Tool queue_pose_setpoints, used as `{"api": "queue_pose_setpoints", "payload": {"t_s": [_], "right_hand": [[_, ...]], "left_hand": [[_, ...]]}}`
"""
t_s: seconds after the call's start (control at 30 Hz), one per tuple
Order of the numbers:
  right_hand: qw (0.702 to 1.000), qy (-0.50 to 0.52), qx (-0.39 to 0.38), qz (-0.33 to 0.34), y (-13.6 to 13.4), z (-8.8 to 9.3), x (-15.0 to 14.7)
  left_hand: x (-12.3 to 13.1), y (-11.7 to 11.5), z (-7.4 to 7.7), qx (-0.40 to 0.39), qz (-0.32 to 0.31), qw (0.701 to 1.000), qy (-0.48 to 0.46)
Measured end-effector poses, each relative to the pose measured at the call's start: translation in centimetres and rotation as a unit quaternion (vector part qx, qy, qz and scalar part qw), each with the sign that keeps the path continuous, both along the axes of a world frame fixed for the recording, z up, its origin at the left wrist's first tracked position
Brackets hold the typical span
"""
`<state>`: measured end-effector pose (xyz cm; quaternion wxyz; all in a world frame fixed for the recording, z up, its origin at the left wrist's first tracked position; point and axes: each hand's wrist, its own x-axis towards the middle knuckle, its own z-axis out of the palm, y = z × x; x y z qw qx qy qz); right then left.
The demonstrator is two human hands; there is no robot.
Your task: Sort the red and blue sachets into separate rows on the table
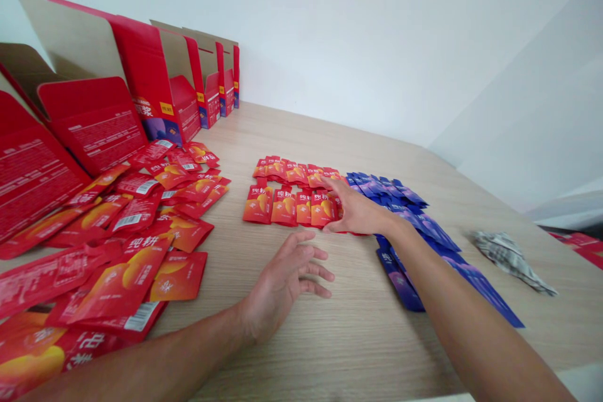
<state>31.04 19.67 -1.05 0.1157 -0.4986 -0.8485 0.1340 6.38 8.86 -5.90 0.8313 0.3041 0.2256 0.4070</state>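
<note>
Two rows of small red pouches (284, 206) lie in the middle of the wooden table (264, 132). My right hand (351, 206) is at the right end of these rows, thumb and fingers apart around the end pouches; its palm side is partly hidden. Nearer to me, my left hand (287, 276) hovers over bare wood with spread fingers and nothing in it. Blue pouches (400, 276) lie in overlapping rows to the right, partly behind my right forearm. A loose heap of red pouches (127, 264) covers the table's left side.
Open red cartons (155, 88) stand in a line along the back left, flaps up. A checked cloth (511, 259) lies on the right of the table. Behind the table is a white wall (330, 44). More red items (584, 245) show at the far right edge.
</note>
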Motion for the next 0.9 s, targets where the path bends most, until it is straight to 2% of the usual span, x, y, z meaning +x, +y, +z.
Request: {"api": "queue_pose_setpoints", "payload": {"t_s": [0.43,0.63,0.77,0.9], "right_hand": [[1.0,0.001,-0.012,-0.014,0.2,-0.8,0.5],[0.999,-0.045,-0.017,-0.014,-0.4,0.2,0.0],[0.997,-0.063,0.024,-0.023,-1.3,2.0,-3.3],[0.996,-0.018,0.068,0.046,-3.2,4.0,-10.2]], "left_hand": [[0.1,-0.2,0.5,0.004,-0.002,1.0,0.014],[0.3,-0.3,0.9,-0.002,0.003,1.0,0.025],[0.7,-0.2,0.6,-0.024,0.014,0.999,0.036],[1.4,-0.3,-0.9,-0.02,0.034,0.998,0.04]]}}
